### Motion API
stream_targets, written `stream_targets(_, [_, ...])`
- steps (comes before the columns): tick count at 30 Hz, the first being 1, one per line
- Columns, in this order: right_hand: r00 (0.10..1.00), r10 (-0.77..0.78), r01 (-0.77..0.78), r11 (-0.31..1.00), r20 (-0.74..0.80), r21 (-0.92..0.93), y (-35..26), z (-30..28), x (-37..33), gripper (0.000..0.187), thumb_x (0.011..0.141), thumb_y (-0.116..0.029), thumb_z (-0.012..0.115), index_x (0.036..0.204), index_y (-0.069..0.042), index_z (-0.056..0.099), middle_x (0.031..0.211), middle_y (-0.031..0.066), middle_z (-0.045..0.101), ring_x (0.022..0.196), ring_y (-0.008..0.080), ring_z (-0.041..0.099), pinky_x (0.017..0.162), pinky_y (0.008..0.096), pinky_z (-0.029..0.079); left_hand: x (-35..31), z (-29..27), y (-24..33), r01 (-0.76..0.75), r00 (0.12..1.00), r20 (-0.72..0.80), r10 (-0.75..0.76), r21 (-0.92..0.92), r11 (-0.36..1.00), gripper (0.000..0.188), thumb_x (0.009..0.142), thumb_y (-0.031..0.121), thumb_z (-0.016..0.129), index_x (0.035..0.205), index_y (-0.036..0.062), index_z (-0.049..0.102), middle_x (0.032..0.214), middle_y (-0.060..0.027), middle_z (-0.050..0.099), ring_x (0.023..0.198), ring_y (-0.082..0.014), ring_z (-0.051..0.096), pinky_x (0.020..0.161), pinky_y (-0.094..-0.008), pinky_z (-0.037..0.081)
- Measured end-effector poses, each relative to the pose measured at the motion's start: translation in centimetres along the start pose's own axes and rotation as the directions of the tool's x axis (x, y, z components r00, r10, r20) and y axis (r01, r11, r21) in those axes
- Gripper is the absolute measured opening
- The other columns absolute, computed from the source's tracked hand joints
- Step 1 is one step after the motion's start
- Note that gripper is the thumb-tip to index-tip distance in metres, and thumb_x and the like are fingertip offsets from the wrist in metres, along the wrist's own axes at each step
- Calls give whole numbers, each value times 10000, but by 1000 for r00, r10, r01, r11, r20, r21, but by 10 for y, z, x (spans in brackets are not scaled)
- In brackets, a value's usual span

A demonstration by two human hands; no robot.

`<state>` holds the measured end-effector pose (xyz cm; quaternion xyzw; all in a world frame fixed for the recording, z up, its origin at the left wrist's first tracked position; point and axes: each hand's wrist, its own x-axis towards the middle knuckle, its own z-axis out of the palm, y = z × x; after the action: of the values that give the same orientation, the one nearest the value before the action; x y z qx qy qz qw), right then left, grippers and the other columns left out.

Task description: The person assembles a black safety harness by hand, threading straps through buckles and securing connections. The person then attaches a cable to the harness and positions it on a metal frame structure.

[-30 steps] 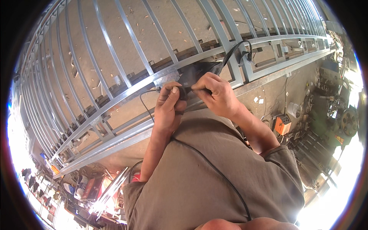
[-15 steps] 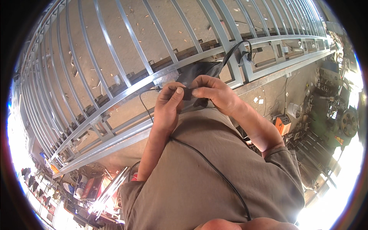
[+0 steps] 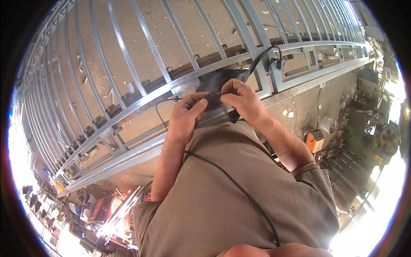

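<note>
In front of my belly, my left hand (image 3: 185, 115) and my right hand (image 3: 245, 103) are both closed, thumbs against fingertips. They pinch opposite sides of a small dark piece (image 3: 212, 102); whether it is part of the bag behind it I cannot tell. That black bag (image 3: 220, 79) sits against the metal railing just beyond my fingers. From it a black strap (image 3: 258, 58) loops up over the railing's post. A dark strap end (image 3: 232, 115) dangles below my right hand.
A long galvanized metal railing (image 3: 158, 91) with upright bars spans the space ahead. A thin black cable (image 3: 233, 182) runs down my brown shirt. To the right stand an orange box (image 3: 314, 141) and a green machine with a wheel (image 3: 388, 139). Metal rods (image 3: 117, 218) lie at lower left.
My hands have drawn slightly apart, the right one to the right, and more of the dark piece shows between them. The strap end below my right hand hangs lower.
</note>
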<state>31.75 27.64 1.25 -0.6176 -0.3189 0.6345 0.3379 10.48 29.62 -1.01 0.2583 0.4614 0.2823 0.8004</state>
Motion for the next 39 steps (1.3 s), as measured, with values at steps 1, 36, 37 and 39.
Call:
stream_targets(1, [997, 52, -58, 990, 49, 128, -2, -5, 1, 90, 913, -51, 658, 993, -67, 620, 820, -50, 560, 722, 44, 489, 650, 207, 403, 0, -1, 3, -14, 1000, 24, 12, 88, 996, 301, 986, 178, 720, 1226, 0, 685, 930, 0, 660, 782, -68, 543, 693, -229, 428])
stream_targets(36, [929, 196, -327, 831, 314, 450, -6, -35, 25, 182, 998, -207, 703, 957, -36, 656, 803, 3, 588, 707, 114, 547, 679, 285, 460, 36, -109, 0, -106, 985, 174, -4, 620, 777, 265, 892, 196, 809, 1094, 78, 686, 1007, 26, 653, 911, -93, 545, 803, -275, 445])
stream_targets(37, [935, 171, -313, 810, 310, 496, -9, -32, 24, 183, 1000, -208, 698, 951, -37, 655, 812, 12, 603, 720, 124, 576, 692, 296, 480, 35, -107, 1, -95, 989, 149, -2, 638, 764, 291, 889, 195, 809, 1130, 85, 687, 1033, 18, 654, 927, -98, 551, 812, -280, 451])
stream_targets(39, [934, 190, -326, 800, 303, 503, -17, -26, 20, 175, 1013, -210, 675, 988, -38, 658, 871, 39, 650, 777, 157, 633, 726, 326, 521, 30, -98, 5, -153, 988, 94, 122, 671, 726, 351, 896, 205, 803, 1206, 96, 679, 1084, -3, 657, 959, -109, 564, 836, -293, 466])
